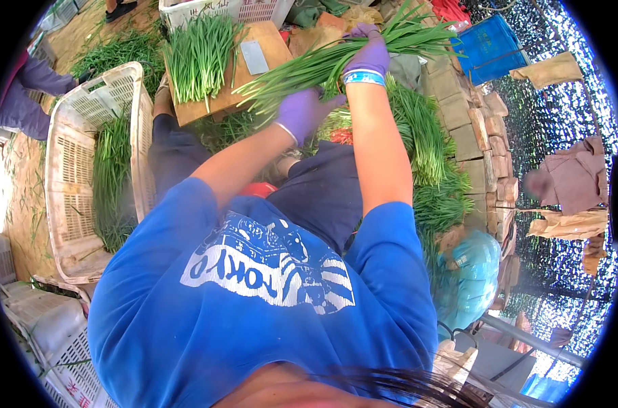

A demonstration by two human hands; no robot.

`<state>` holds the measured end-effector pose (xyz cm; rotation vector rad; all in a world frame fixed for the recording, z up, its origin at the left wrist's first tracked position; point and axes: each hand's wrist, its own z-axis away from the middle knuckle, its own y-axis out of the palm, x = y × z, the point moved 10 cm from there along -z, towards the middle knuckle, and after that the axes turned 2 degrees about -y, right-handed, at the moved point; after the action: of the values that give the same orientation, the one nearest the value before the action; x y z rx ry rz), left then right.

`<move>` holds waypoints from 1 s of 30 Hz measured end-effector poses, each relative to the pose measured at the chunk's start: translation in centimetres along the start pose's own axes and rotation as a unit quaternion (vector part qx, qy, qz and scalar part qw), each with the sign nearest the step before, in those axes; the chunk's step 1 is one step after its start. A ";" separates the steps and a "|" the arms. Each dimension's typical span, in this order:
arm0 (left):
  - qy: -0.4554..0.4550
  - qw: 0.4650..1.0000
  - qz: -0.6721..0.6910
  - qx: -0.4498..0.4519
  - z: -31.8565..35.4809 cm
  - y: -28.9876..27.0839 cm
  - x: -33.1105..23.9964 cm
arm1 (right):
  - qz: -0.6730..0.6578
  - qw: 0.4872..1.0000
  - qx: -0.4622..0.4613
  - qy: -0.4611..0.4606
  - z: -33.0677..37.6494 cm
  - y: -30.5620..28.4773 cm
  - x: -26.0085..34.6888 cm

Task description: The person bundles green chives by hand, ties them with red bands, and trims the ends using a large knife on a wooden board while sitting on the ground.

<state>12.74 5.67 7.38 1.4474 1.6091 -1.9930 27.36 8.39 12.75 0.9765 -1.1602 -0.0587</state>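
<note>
A long bunch of green garlic chives (315, 66) hangs slantwise in front of me, its pale ends at lower left and leaf tips at upper right. My right hand (368, 54), in a purple glove, is closed around its middle. Just below the pale end is my left hand (301, 114), also gloved in purple, thumb stretched out; some of its fingers are hard to make out against the stems. Beyond them, a pile of chives (201, 58) lies on a wooden board (267, 42), beside a flat grey metal plate (254, 57).
At left stands a white slatted crate (71, 183) with chives inside. More chives (428, 146) are heaped at right along a brick edge (462, 112). A blue crate (491, 49) sits at far right. Another person's sleeve (40, 75) shows at far left.
</note>
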 end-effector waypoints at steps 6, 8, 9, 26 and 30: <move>0.149 0.985 -0.042 0.082 2.6 2.9 2.6 | 0.091 0.995 0.021 -0.032 -0.5 -0.3 3.3; 0.168 0.946 -0.195 0.198 6.3 5.2 8.0 | 0.120 0.989 0.031 -0.077 -3.5 -1.5 5.8; 0.161 0.907 -0.266 0.285 8.3 6.4 11.7 | 0.111 0.987 0.055 -0.100 -6.8 -2.3 6.6; 0.041 0.853 0.515 0.076 -0.8 -2.2 4.9 | 0.130 0.903 0.409 0.003 12.7 14.5 3.2; 0.003 0.740 0.673 -0.010 -0.8 -5.7 8.0 | 0.254 0.873 0.376 -0.181 10.5 9.4 4.5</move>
<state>5.38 11.76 4.89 1.7414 0.1910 -1.0144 17.05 5.35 22.95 1.3307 -1.8210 0.7107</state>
